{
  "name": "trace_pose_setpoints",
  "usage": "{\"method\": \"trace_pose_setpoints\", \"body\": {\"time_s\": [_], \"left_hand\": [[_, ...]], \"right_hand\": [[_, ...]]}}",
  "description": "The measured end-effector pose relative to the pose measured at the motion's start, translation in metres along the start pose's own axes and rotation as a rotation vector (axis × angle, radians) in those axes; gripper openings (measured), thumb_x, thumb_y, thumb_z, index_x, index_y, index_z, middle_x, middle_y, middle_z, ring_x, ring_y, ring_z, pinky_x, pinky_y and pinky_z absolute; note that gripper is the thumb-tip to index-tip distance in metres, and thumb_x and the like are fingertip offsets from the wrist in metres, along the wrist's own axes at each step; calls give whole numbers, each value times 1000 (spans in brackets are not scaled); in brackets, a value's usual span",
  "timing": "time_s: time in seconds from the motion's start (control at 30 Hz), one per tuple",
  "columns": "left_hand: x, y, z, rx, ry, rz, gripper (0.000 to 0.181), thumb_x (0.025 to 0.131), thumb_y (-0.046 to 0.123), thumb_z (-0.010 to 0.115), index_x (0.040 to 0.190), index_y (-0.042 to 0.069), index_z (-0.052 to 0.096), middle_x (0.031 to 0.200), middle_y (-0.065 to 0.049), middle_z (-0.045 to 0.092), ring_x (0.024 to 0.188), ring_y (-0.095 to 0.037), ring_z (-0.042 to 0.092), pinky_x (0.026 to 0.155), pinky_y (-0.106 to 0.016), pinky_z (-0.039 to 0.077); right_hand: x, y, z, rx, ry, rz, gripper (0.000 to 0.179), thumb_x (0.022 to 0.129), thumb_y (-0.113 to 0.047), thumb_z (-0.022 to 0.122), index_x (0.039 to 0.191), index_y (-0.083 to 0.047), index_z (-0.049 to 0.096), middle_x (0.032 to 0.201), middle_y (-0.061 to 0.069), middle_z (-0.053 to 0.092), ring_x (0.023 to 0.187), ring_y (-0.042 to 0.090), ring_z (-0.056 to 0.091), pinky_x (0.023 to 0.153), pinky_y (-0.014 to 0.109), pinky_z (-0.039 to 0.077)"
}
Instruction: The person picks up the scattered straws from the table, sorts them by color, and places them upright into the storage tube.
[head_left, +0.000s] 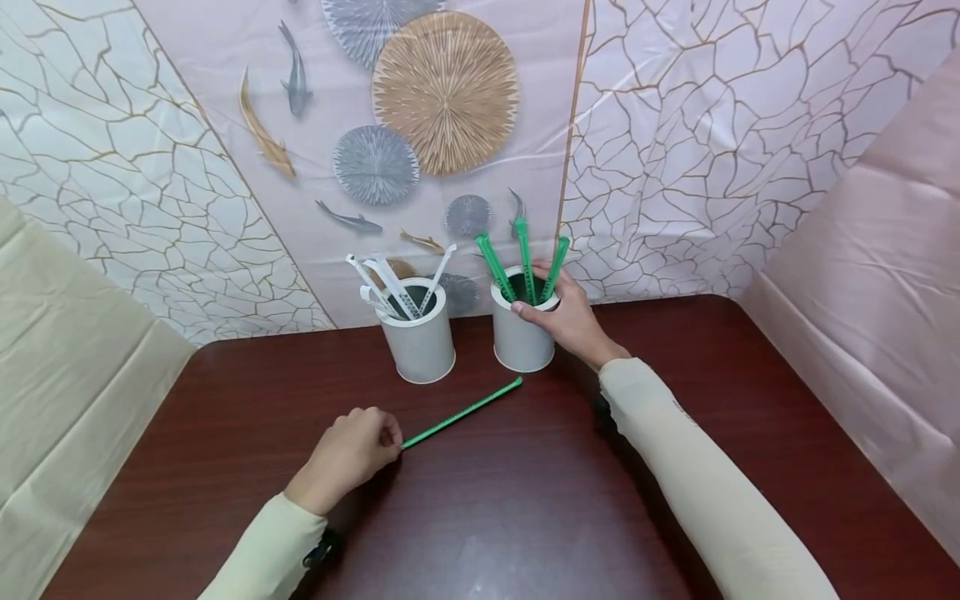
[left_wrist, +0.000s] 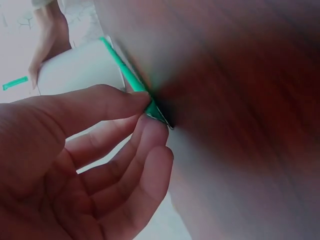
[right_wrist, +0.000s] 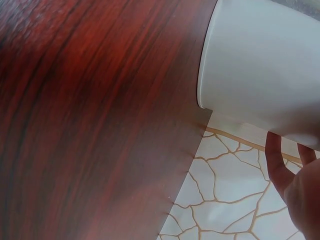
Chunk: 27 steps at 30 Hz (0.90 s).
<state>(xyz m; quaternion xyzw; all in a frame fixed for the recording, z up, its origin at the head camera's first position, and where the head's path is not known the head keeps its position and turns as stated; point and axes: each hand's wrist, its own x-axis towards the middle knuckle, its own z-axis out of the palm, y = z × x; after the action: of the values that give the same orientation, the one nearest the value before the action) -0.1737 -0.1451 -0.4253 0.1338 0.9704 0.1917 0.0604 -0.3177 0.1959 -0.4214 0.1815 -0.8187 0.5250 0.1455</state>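
In the head view my left hand (head_left: 351,454) pinches the near end of a thin green strip (head_left: 461,412) between thumb and fingers. The strip slants across the table, its small knobbed far end near the right cup. The left wrist view shows the flat end of the green strip (left_wrist: 131,77) at my fingertips. My right hand (head_left: 573,321) grips the right white cup (head_left: 521,340) from its right side, thumb at the rim and fingers behind. Several green strips (head_left: 522,258) with dark printing stand in that cup. The right wrist view shows fingers against the white cup (right_wrist: 260,65).
To the left stands another white cup (head_left: 422,346) with several white strips (head_left: 390,279) leaning in it, printed near their lower parts. Both cups stand near the back edge of the dark red-brown table (head_left: 480,517). Behind them hangs a patterned cloth (head_left: 652,150).
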Motion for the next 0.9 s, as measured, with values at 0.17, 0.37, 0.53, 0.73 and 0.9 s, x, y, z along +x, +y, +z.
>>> {"method": "trace_pose_setpoints", "body": {"time_s": [0.17,0.37,0.53,0.73,0.9], "left_hand": [[-8,-6,-3,4,1,-33,21,88,8,82,77,18,68,68,6,58,58,-13,53,56,-32,45],[-1,1,-6,-59,85,-4,13,88,19,85,90,18,72,76,8,64,66,-10,58,63,-33,50],[21,16,-10,-220,43,63,8,90,20,82,94,18,75,80,10,68,75,-7,62,73,-33,52],[57,26,1,-440,-101,82,9,90,9,79,98,9,78,84,2,72,80,-11,65,77,-30,54],[71,38,13,-372,-113,4,14,85,12,88,92,11,76,82,1,67,77,-14,62,73,-30,51]], "right_hand": [[0,-1,-2,-4,6,5,70,89,-24,86,150,-7,57,156,8,49,147,26,41,121,53,32],[1,-2,-4,-3,-3,5,72,90,-26,86,152,-8,55,158,8,47,149,27,40,121,54,32],[1,-1,-6,3,0,1,70,90,-25,85,151,-9,56,157,8,47,148,26,40,121,54,32],[0,-1,-4,26,-12,24,69,91,-23,85,152,-7,55,159,9,45,149,28,37,121,56,32],[-2,1,-1,12,-13,27,70,92,-25,85,153,-8,55,159,9,45,149,28,37,121,56,31]]}}
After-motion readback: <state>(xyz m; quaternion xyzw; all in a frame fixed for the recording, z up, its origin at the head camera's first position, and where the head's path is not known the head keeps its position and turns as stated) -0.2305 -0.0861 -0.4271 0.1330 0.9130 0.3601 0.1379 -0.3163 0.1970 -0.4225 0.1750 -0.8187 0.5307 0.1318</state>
